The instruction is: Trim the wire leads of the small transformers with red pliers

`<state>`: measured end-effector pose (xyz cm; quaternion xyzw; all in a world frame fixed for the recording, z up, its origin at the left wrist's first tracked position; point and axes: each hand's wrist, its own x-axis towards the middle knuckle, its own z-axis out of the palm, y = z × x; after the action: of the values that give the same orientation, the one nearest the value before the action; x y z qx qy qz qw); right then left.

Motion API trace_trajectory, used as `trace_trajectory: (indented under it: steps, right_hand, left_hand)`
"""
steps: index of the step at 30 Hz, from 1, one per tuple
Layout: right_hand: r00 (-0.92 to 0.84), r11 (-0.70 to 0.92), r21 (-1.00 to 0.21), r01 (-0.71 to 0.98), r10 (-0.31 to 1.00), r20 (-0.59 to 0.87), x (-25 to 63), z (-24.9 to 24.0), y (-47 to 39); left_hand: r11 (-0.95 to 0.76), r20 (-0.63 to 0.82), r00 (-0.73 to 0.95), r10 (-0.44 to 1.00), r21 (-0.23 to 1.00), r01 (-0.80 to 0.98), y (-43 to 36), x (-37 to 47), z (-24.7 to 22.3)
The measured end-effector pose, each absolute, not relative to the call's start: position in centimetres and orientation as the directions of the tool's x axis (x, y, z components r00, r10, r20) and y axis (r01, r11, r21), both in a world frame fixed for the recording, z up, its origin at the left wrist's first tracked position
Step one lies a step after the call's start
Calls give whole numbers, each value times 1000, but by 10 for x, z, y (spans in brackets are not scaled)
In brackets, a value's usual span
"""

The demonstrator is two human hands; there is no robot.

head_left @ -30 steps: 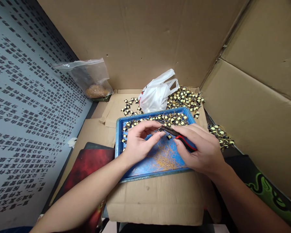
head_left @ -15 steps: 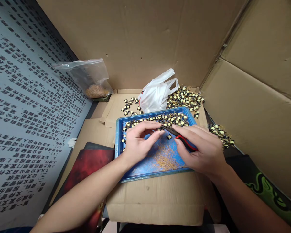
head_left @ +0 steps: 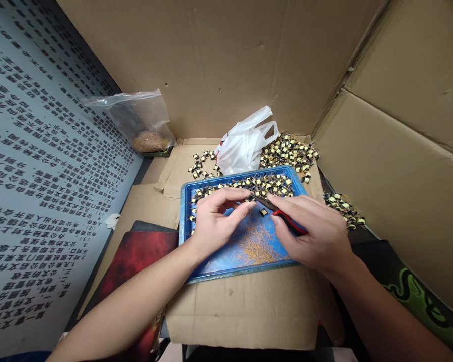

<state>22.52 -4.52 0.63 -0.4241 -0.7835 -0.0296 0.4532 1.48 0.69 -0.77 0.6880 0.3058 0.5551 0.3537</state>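
Over a blue tray (head_left: 211, 275), my left hand (head_left: 219, 221) pinches a small black and yellow component (head_left: 250, 198) between thumb and fingertips. My right hand (head_left: 312, 229) is closed round pliers (head_left: 291, 223) with red and black handles. The jaws of the pliers are at the component by my left fingertips. Many similar components (head_left: 283, 185) lie along the back and left of the tray. A single component (head_left: 263, 213) sits apart near the middle. Copper-coloured wire clippings (head_left: 258, 246) are scattered over the tray's front part.
Behind the tray are a white plastic bag (head_left: 241, 146) and a heap of components (head_left: 292, 153). More components (head_left: 343, 208) lie at the right. A clear bag of wire bits (head_left: 149, 141) stands back left. Cardboard walls (head_left: 219, 65) rise behind and right.
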Motion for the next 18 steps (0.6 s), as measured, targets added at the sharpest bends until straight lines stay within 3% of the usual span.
trace_trajectory:
  steps: [11, 18]
  right_hand:
    - [-248, 643, -337, 688, 644, 724, 226, 5, -45]
    - [-233, 631, -356, 689, 658, 716, 225, 5, -47]
  left_hand:
    - [-494, 480, 212, 851, 869, 15, 7, 14, -9]
    - [-438, 452, 246, 857, 892, -112, 6, 16, -7]
